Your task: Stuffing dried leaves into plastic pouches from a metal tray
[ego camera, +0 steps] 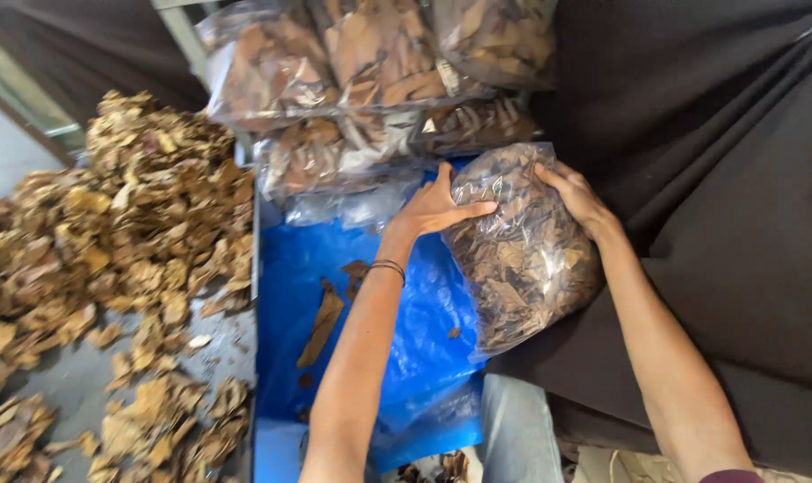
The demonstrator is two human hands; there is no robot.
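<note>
We press our left hand (437, 210) flat against the near flank of a clear plastic bag of dried leaves (522, 255), fingers (473, 211) spread wide and resting on the film rather than closed around it. Our right hand (578, 195) cups the bag's far upper corner, fingers curled over the top edge. The bag sits between our two palms, half on the blue plastic sheet (334, 286) and half against the dark cloth (728, 224) to the right of our fingers. Beyond our fingertips lie the stacked filled bags (370, 63). Well off to the left of our left hand, loose dried leaves (128, 233) cover the bench (57, 380). We judge that an even squeeze from both sides, with the mouth kept uppermost, should keep the brittle leaves from crushing or spilling.
</note>
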